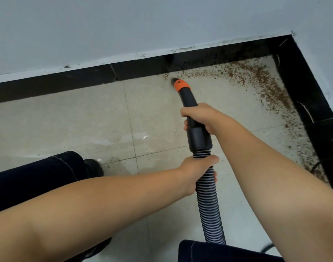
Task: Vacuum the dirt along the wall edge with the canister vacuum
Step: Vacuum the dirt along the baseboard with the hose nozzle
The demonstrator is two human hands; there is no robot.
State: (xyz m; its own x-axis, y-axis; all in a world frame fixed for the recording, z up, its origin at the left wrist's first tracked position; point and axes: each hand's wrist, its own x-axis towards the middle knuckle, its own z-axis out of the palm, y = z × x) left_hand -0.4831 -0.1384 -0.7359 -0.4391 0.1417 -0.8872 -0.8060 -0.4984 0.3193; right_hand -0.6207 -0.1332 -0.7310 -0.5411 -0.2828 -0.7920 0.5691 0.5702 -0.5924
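My right hand [201, 118] grips the black vacuum wand [188, 99], just above its wide cuff. Lower down, my left hand [198, 173] holds the ribbed grey hose [209, 207] right below that cuff. The wand ends in an orange collar and a dark nozzle tip [176, 81], which sits on the floor by the black skirting [139, 69]. Brown dirt [256, 76] lies scattered to the right of the tip, along the far wall and down the right-hand skirting [311, 103] into the corner. The canister itself is out of view.
The floor is pale beige tile [67, 120] with grout lines. My dark-trousered left leg and shoe [92, 167] are at the left, the other knee [218, 250] at the bottom. White walls [124, 25] meet at a corner top right. A thin cable [266, 247] shows at bottom right.
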